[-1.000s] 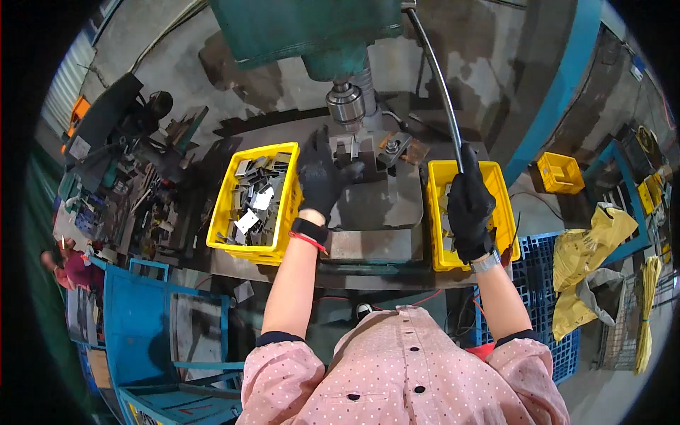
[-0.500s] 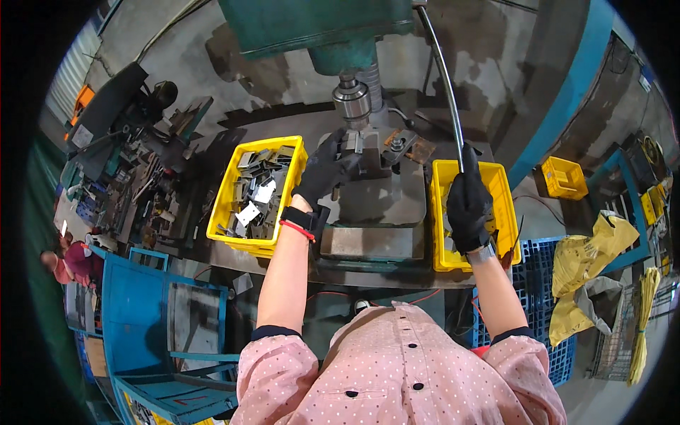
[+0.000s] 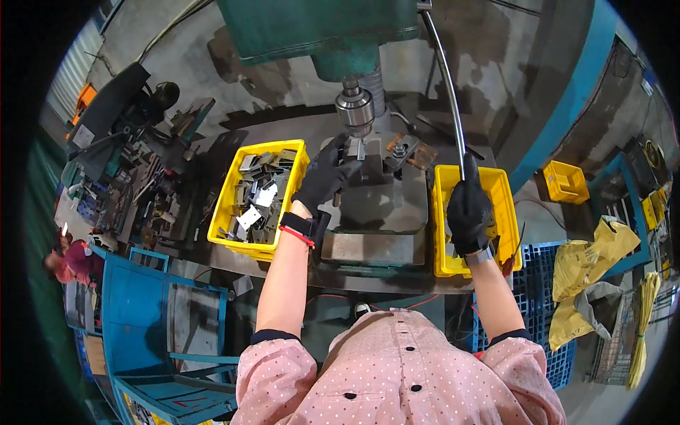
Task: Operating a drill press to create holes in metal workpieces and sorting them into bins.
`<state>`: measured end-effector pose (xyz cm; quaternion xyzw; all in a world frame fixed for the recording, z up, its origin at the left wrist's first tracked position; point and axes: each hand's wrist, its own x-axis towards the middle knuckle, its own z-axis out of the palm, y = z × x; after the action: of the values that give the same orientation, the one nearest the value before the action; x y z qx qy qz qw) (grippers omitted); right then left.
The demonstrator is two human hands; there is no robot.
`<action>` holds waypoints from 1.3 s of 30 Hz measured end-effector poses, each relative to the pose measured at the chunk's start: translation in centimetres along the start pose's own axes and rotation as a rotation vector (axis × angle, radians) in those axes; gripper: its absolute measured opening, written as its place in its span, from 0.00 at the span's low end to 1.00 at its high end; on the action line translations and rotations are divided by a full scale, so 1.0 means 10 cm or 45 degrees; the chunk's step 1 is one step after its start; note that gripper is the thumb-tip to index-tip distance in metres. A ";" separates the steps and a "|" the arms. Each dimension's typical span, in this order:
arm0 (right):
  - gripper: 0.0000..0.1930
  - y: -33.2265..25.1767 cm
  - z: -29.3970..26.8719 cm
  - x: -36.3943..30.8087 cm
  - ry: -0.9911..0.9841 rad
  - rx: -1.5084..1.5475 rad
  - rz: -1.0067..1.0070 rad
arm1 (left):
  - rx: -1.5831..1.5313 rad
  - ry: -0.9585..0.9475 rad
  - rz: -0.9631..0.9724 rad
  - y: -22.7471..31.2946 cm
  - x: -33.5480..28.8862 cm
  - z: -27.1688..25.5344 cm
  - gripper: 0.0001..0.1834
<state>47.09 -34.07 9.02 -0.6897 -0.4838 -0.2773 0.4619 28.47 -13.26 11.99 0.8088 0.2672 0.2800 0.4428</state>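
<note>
A green drill press (image 3: pixel 319 28) stands in front of me. Its steel chuck (image 3: pixel 355 110) hangs over the machine's table (image 3: pixel 382 205). My left hand (image 3: pixel 322 180), in a black glove, pinches a small metal bracket (image 3: pixel 356 149) at a block just below the chuck. The drill bit is hard to make out. My right hand (image 3: pixel 469 212), also gloved, is wrapped round the long feed lever (image 3: pixel 448 81) of the press, above the right yellow bin (image 3: pixel 508 219). On the left, a yellow bin (image 3: pixel 228 191) holds many loose metal brackets (image 3: pixel 265 195) close to my left wrist.
A bolted clamp (image 3: pixel 400 151) sits on the press table. Another machine (image 3: pixel 106 113) and scattered metal parts are at far left, above a blue metal frame (image 3: pixel 134 312). To the right are a blue pallet (image 3: pixel 542 283), yellow sacks (image 3: pixel 588 262) and another yellow bin (image 3: pixel 564 180).
My right hand has drawn the lever slightly down toward me, and the chuck sits a little lower. The left hand stays at the bracket. The whole view has shifted slightly.
</note>
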 end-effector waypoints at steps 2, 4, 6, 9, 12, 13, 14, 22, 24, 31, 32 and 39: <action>0.23 -0.01 0.01 0.00 0.008 -0.004 -0.017 | -0.007 0.015 0.015 -0.03 -0.01 0.00 0.38; 0.22 -0.03 -0.03 -0.01 -0.005 0.009 -0.001 | 0.016 0.028 0.041 -0.03 0.00 0.01 0.38; 0.22 -0.05 -0.06 0.01 -0.013 0.046 0.012 | 0.004 0.024 0.053 -0.05 0.02 0.02 0.38; 0.22 -0.10 -0.11 0.03 -0.019 0.189 0.065 | -0.046 0.006 0.066 -0.13 0.05 0.01 0.39; 0.22 -0.15 -0.12 0.06 0.033 0.295 0.062 | 0.046 0.025 0.094 -0.18 0.06 0.00 0.39; 0.23 -0.15 -0.12 0.06 0.060 0.316 0.048 | 0.103 0.039 0.107 -0.17 0.06 0.00 0.39; 0.23 -0.13 -0.13 0.06 0.075 0.305 0.034 | 0.090 0.027 0.076 -0.16 0.06 0.02 0.38; 0.24 -0.22 -0.25 0.03 -0.071 0.342 0.193 | 0.015 -0.096 0.081 -0.14 0.09 -0.09 0.35; 0.25 -0.24 -0.29 0.04 -0.079 0.309 0.162 | 0.033 -0.112 0.108 -0.14 0.11 -0.10 0.34; 0.24 -0.30 -0.39 0.07 -0.102 0.286 0.184 | 0.159 -0.098 0.061 -0.03 0.09 -0.08 0.34; 0.24 -0.30 -0.39 0.07 -0.101 0.298 0.190 | 0.171 -0.084 0.067 -0.05 0.10 -0.08 0.34; 0.23 -0.44 -0.49 0.13 -0.111 0.317 0.240 | 0.179 -0.094 0.083 -0.09 0.08 -0.11 0.33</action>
<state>43.85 -37.48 13.77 -0.6807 -0.4674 -0.1403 0.5463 28.08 -11.67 11.93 0.8559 0.2433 0.2448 0.3851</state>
